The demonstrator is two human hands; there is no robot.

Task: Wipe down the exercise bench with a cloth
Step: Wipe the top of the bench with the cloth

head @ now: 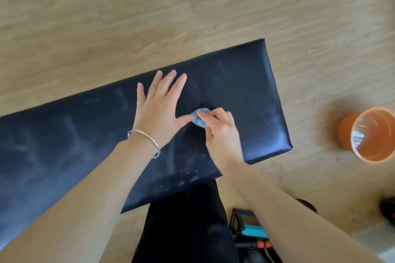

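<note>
Black exercise bench [235, 92] runs diagonally across the pic, from near-left to its right end approx. mid-frame, over a light wood floor [128, 6]. Left hand [159, 109] lies flat on the pad w/ fingers straight and spread, silver bracelet [147, 139] at the wrist; its thumb tip is touching or just beside the cloth, can't tell which. Right hand [220, 132] pinches a small, balled-up blue cloth [199, 118] btw. curled fingers and thumb and presses it onto the pad, roughly mid-width, nearer the right end than the left. So the cloth is on the bench, just right of the left hand. Progress, as a judgement: wiping is under way but far from done. Pale hazy smears show over most of the pad, esp. the long left stretch and the right end, and small white specks sit around the cloth and toward the near edge, so those zones look not yet cleaned. No part reads as clearly clean and dark. Left to do: most of the top surface; the side edges can't be judged here. An orange bucket [367, 134] stands on the floor, well apart to the right of the bench, holding what looks like water. Person's dark trousers [186, 220] show at near centre, w/ some teal and black gear [254, 230] beside them, too cut off to ID.
</note>
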